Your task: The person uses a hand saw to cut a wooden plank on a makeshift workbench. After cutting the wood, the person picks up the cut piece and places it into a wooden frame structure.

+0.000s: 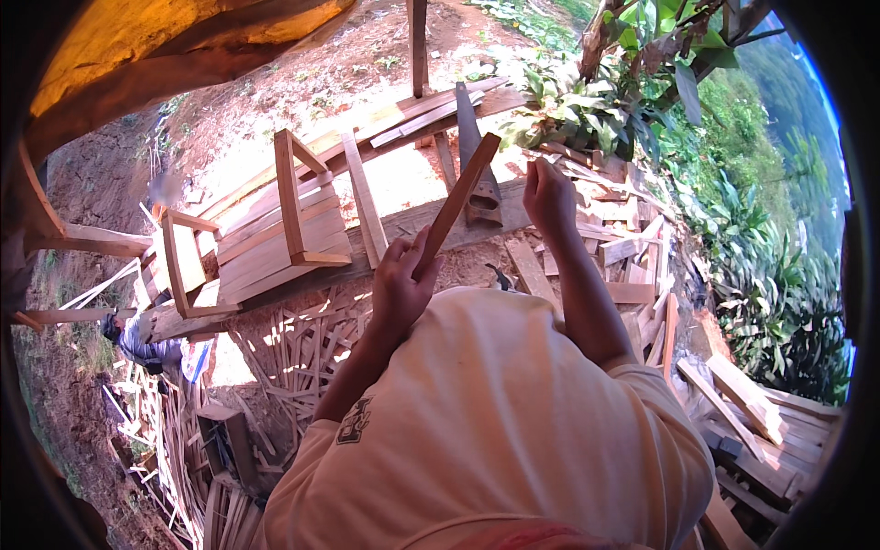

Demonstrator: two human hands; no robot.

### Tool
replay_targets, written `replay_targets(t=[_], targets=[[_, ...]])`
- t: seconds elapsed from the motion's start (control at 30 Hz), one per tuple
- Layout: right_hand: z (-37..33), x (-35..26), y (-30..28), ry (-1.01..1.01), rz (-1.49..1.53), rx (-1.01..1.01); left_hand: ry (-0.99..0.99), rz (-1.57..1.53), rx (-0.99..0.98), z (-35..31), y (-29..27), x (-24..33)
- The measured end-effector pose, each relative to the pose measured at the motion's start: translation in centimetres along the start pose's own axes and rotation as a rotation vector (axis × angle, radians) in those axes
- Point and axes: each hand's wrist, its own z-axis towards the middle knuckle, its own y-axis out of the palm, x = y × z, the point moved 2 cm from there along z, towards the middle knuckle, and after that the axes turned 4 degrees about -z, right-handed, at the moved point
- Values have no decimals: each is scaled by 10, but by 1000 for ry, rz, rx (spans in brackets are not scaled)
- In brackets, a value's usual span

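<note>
Brown wooden strip [461, 199] aslant in the clenched left hand [403, 280], tip near right hand [551, 197], its grip unclear.

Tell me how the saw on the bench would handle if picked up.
The saw may flex: its blade looks long and thin. It is probably heavier toward the handle, where the blade widens. It seems unlikely to roll, being broad and flat.

Held strip [463, 197] reddish-brown, darker than the pale tan planks [275, 246]; saw [468, 128] grey blade, brown handle [483, 209]; wooden frame [288, 197] orange-brown; shirt [513, 394] plain cream, dark print [354, 422] on left sleeve; overhead sheet [174, 37] bright orange-yellow, brown along lower edge; plants [765, 234] green; soil [229, 78] reddish-brown; scrap strips [312, 344] pale tan; other person's top [160, 356] bluish
</note>
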Motion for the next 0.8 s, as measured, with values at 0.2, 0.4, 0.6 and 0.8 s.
replay_targets(t=[0.2, 0.4, 0.6, 0.8], targets=[[-7, -30, -1, 227, 645, -580, -45, 28, 12, -3, -8, -12], [-7, -52, -2, 501, 1050, -360, -19, 48, -165, -7, -16, -14], [-31, -45, 33, 759, 1369, -415, -64, 80, -275, -28, -53, -29], [-57, 12, 54, 1008, 1320, -366, 89, 173, -39, -57, -83, -66]])
